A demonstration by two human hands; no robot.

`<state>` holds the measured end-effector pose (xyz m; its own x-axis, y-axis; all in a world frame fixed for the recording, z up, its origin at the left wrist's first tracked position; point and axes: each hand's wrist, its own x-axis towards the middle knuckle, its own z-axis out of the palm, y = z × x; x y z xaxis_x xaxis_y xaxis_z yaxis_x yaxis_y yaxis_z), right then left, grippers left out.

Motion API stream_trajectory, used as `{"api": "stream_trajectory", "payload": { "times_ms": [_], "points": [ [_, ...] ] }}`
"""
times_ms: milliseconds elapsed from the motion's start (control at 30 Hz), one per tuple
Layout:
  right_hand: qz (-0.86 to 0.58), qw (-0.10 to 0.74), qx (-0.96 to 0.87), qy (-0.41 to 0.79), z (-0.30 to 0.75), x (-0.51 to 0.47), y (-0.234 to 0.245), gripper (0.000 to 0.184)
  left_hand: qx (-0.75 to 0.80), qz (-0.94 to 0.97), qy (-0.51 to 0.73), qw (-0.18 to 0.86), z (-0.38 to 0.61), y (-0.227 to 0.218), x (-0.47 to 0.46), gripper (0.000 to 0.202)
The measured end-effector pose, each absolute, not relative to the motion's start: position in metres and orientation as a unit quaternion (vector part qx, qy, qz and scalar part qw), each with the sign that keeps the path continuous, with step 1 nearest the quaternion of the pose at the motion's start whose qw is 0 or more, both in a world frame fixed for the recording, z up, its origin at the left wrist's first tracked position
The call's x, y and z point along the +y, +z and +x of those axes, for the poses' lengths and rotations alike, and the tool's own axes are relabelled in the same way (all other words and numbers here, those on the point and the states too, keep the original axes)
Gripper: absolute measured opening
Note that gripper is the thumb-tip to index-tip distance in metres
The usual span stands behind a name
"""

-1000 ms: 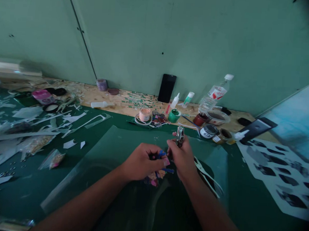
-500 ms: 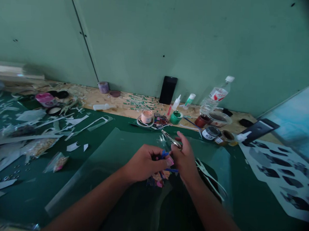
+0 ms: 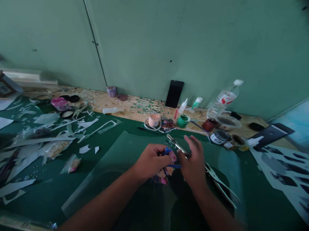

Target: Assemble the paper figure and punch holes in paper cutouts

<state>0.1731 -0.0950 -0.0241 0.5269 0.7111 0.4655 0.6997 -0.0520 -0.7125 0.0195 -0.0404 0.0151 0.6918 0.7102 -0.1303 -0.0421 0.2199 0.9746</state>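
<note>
Near the middle of the green mat, my left hand (image 3: pixel 155 161) is closed, pinching a small pink and blue piece (image 3: pixel 173 157) between thumb and fingers. Close on its right, my right hand (image 3: pixel 195 163) curls around a silver plier-like tool (image 3: pixel 178 146), whose tip points up and left, away from me. A thin blue strip (image 3: pixel 175 166) spans the gap between the hands; what it belongs to is unclear. Below the left fingers lies a pile of colourful scraps (image 3: pixel 163 175), partly covered by the hand. Both hands are above a clear plastic sheet (image 3: pixel 101 162).
White-handled scissors or pliers (image 3: pixel 222 184) lie right of my right hand. Paint jars, including a green one (image 3: pixel 182 121), line the back beside a water bottle (image 3: pixel 226 97) and a phone (image 3: pixel 174 93). Paper offcuts (image 3: pixel 44 140) and small bags (image 3: pixel 71 163) clutter the left; a patterned sheet (image 3: pixel 289 169) is at right.
The view has swung slightly left, so the scene sits farther right. My right fingers have lifted and spread a little around the silver tool; my left hand keeps its pinch.
</note>
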Motion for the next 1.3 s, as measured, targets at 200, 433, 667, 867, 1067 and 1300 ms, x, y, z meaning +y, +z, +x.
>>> {"api": "stream_trajectory", "payload": {
  "times_ms": [200, 433, 667, 867, 1067, 1300],
  "points": [
    [-0.714, 0.493, -0.498, -0.007, 0.17, -0.095, -0.023, 0.039, 0.378, 0.501, 0.303, 0.718, 0.024, 0.008, -0.027, 0.026],
    [-0.703, 0.353, -0.616, 0.047, 0.162, -0.094, -0.03, 0.033, 0.405, 0.435, 0.363, 0.717, 0.019, 0.004, -0.012, 0.027],
    [-0.768, 0.212, -0.604, -0.021, 0.164, -0.101, -0.022, 0.026, 0.397, 0.411, 0.408, 0.712, 0.014, -0.005, 0.003, 0.03],
    [-0.774, 0.237, -0.574, -0.123, 0.175, -0.098, -0.024, 0.023, 0.39, 0.4, 0.424, 0.713, 0.014, -0.007, 0.005, 0.033],
    [-0.683, 0.289, -0.654, -0.149, 0.17, -0.093, -0.032, 0.023, 0.383, 0.37, 0.455, 0.714, 0.014, -0.005, 0.011, 0.03],
    [-0.625, 0.418, -0.649, -0.119, 0.142, -0.091, 0.019, 0.02, 0.376, 0.279, 0.556, 0.687, 0.007, -0.001, 0.024, 0.026]
  ]
}}
